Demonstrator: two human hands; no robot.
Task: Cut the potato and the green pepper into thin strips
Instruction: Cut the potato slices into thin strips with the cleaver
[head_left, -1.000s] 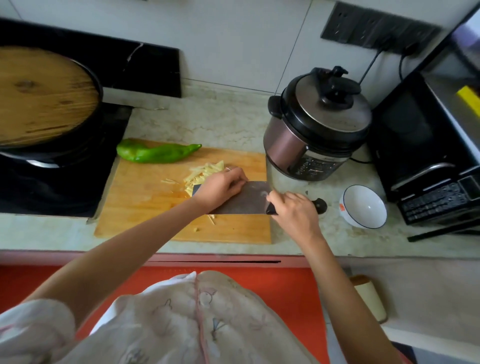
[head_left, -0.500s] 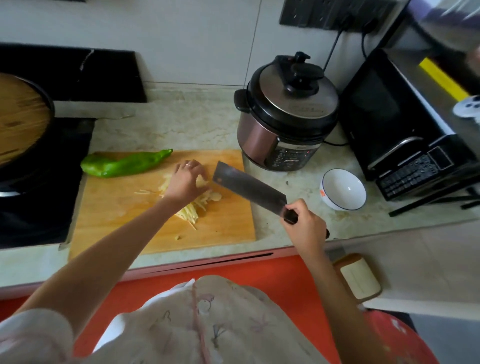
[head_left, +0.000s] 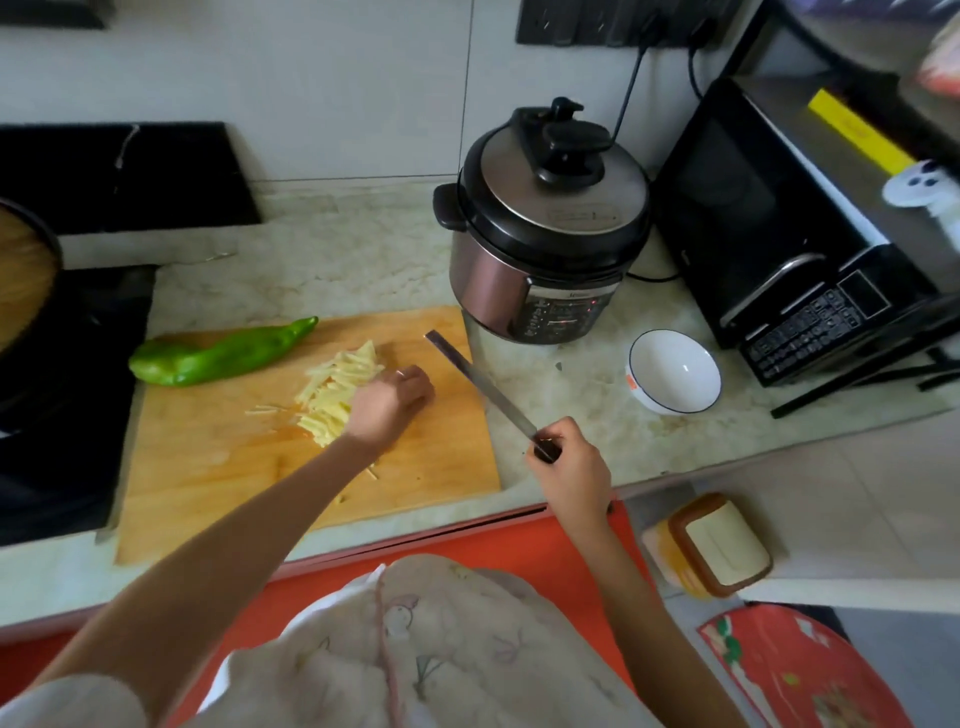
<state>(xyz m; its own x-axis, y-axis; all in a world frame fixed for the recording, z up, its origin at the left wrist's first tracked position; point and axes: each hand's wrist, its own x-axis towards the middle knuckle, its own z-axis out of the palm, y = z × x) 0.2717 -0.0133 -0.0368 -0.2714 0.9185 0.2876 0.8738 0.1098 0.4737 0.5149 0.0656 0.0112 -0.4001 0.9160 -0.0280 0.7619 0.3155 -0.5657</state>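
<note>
Right hand is curled round the dark handle of a knife, fingers wrapped tight. The blade runs up and to the left from the fist, lifted over the right edge of the cutting board, with its thin side toward the camera. Left hand is on the board with its fingers bent under, knuckles up, pressed against the right side of the potato strips. Whether it holds a piece underneath cannot be told.

The potato strips lie in a pale yellow heap near the middle of the board, with a few loose ones scattered just to the left and below. The green pepper lies whole along the board's far left edge, its tip pointing right, apart from the heap.

The board sits on a light stone counter. A pressure cooker stands just beyond the board's far right corner, and a white bowl sits to the right of the knife.
</note>
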